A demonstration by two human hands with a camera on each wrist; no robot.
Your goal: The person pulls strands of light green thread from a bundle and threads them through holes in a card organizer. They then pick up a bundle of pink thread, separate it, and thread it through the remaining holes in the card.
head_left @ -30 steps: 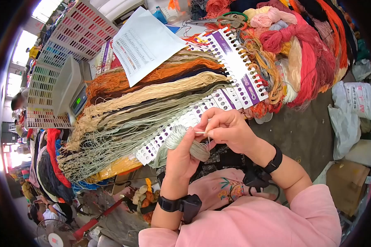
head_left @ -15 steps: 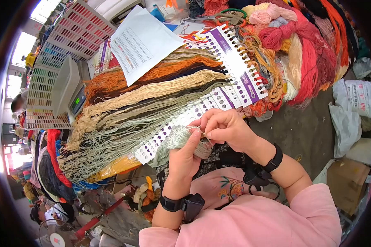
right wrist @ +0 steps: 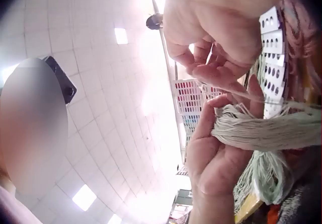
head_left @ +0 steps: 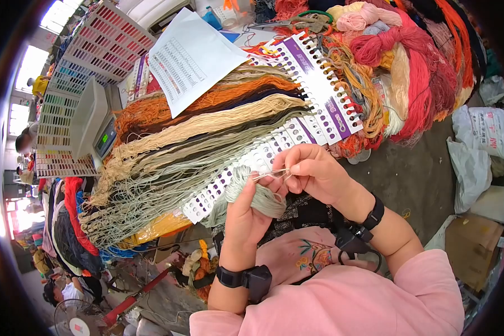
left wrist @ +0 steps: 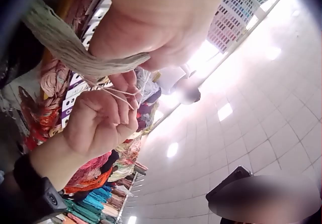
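A bundled skein of pale grey-green thread (head_left: pixel 267 203) lies across my left hand (head_left: pixel 245 224), which grips it between thumb and fingers. Close by, my right hand (head_left: pixel 319 175) pinches a thin light strand (head_left: pixel 273 172) drawn from near the left thumb. In the left wrist view, thin strands cross around the right fingers below the skein's looped end (left wrist: pixel 115 65). From the right wrist, the folded skein (right wrist: pixel 266 128) shows over the left palm, its tail hanging towards the lap.
Under the hands lies a white punched card strip (head_left: pixel 238 175) with long grey-green threads. Tan, black and orange thread rows (head_left: pixel 218 124), a printed sheet (head_left: pixel 193 64), a scale (head_left: pixel 103 137), a colour chart (head_left: pixel 103 42) and scissors (head_left: pixel 271 25) lie beyond. Coloured skeins (head_left: pixel 414 73) are heaped right.
The strand passed over the left thumb half a second ago; now it stretches between the hands. My right hand has shifted slightly right and up, while the left keeps the skein.
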